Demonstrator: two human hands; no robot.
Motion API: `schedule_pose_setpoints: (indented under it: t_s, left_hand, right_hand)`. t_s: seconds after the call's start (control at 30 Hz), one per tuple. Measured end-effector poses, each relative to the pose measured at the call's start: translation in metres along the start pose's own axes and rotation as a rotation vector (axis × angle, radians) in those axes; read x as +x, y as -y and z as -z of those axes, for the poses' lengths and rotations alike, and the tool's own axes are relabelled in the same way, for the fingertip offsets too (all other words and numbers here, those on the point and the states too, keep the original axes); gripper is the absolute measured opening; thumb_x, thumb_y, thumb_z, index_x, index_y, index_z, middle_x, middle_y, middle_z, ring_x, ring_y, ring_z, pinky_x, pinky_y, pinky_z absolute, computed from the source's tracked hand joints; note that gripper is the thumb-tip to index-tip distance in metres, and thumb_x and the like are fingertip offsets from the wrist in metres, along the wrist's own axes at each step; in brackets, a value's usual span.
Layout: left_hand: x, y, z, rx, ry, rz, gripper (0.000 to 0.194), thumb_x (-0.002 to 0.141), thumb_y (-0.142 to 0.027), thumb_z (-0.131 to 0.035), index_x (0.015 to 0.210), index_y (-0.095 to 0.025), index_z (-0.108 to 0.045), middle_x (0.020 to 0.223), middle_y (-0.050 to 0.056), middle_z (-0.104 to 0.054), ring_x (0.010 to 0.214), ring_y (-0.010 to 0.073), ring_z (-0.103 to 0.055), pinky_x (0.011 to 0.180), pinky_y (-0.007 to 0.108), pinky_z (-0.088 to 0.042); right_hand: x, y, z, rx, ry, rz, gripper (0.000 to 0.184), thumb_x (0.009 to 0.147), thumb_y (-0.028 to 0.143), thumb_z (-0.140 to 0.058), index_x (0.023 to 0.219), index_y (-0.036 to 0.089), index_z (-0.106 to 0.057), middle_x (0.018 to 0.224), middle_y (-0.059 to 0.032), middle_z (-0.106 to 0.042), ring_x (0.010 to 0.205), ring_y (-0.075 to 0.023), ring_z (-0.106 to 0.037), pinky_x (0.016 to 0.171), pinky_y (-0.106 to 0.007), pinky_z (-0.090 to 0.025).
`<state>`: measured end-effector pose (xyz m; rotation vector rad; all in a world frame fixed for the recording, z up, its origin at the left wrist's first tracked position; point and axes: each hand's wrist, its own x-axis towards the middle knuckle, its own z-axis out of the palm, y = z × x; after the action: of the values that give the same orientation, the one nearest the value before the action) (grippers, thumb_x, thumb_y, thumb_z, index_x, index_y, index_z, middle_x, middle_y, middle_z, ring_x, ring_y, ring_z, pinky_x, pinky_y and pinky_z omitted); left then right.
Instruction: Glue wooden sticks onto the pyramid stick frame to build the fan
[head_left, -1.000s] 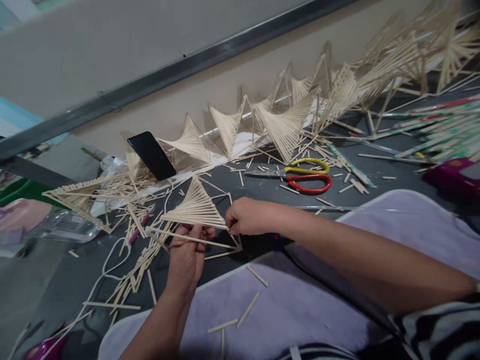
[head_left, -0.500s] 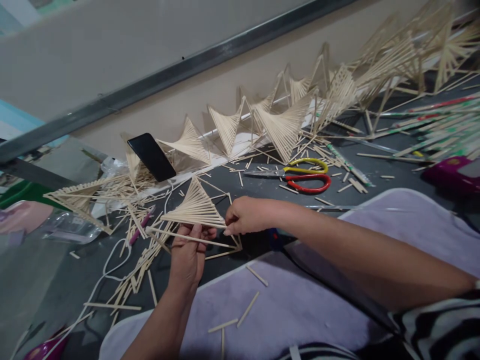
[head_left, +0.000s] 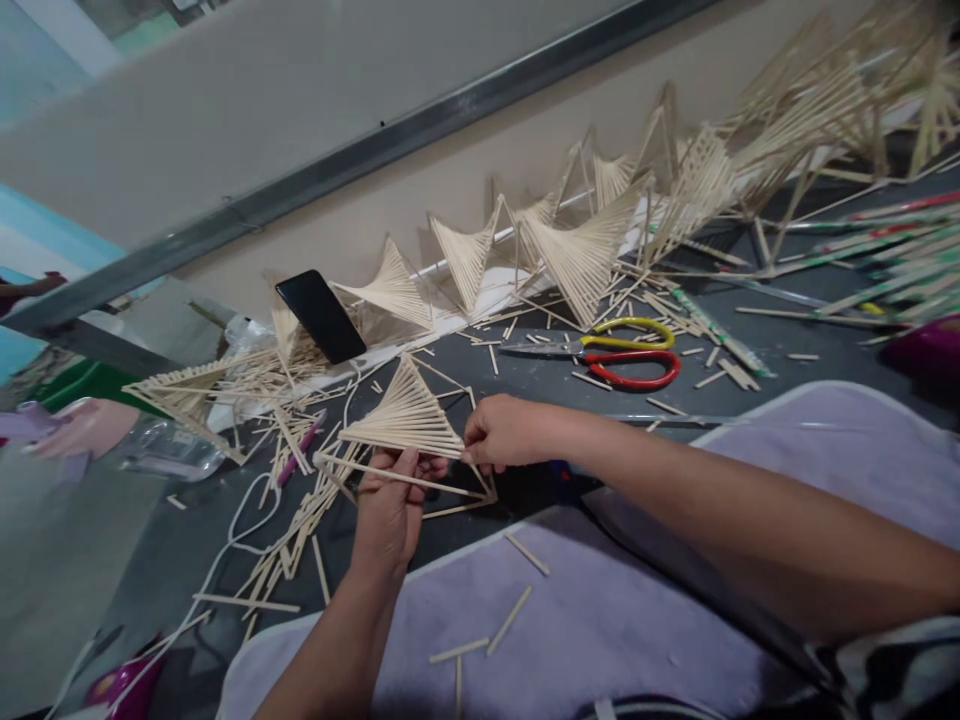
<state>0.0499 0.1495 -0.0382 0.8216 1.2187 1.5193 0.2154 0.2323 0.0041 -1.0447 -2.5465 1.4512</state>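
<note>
Fingers (head_left: 409, 462) of 2 hands (head_left: 390, 510) (head_left: 506, 432) hold a stick frame (head_left: 405, 415), clear container (head_left: 176, 450) leftward.

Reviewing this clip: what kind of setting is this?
Probably a craft workspace: a dark worktop strewn with cut pale wooden sticks, scissors with one yellow and one red handle, and fan-shaped pale stick structures lined up along the wall. Whether home or workshop, I cannot tell.

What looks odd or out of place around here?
A few loose sticks lie scattered on the lavender cloth, apart from the heaped ones. The black phone stands tilted among stick shapes, perhaps deliberately propped. I see no obvious spill.
</note>
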Motion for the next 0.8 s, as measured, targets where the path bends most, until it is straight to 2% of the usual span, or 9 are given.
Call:
schedule_pose_setpoints:
  t_s: [0.3,0.53,0.67,0.8]
  left_hand:
    - [0.003,-0.0027,-0.0011,0.021,0.003,0.026,0.019,0.068,-0.025,-0.07,0.083,-0.015,-0.062,0.072,0.001,-0.066,0.059,0.0118,-0.064,0.055,0.021,-0.053]
    - [0.0021,-0.0024,-0.0018,0.014,-0.005,0.023,0.02,0.07,-0.025,-0.068,0.087,-0.016,-0.062,0.076,0.002,-0.068,0.061,0.0133,-0.065,0.056,0.024,-0.054]
    - [0.0004,-0.0026,-0.0022,0.012,0.016,0.022,0.02,0.072,-0.025,-0.067,0.089,-0.016,-0.062,0.077,0.003,-0.068,0.062,0.0123,-0.064,0.058,0.023,-0.054]
    - [0.0007,-0.0035,-0.0004,0.016,0.044,0.018,0.017,0.075,-0.023,-0.064,0.09,-0.016,-0.062,0.079,0.004,-0.067,0.064,0.0124,-0.064,0.06,0.024,-0.054]
  right_hand:
    - [0.0009,0.0001,-0.0009,-0.025,-0.007,-0.006,0.021,0.073,0.025,-0.052,0.075,0.013,-0.068,0.066,-0.0036,-0.068,0.054,-0.0096,-0.06,0.048,-0.015,-0.041]
    - [0.0008,-0.0021,0.001,0.013,0.032,0.004,0.022,0.075,0.025,-0.05,0.078,0.012,-0.067,0.07,-0.0058,-0.068,0.054,-0.0099,-0.059,0.043,-0.015,-0.04]
    - [0.0001,-0.002,0.0009,0.023,0.004,-0.013,0.026,0.074,0.032,-0.053,0.081,0.012,-0.067,0.066,-0.0052,-0.067,0.048,-0.0098,-0.055,0.04,-0.016,-0.04]
    - [-0.0006,0.0024,-0.0025,0.096,-0.036,-0.05,0.023,0.075,0.029,-0.051,0.079,0.013,-0.067,0.063,-0.0047,-0.066,0.046,-0.0094,-0.054,0.039,-0.015,-0.041]
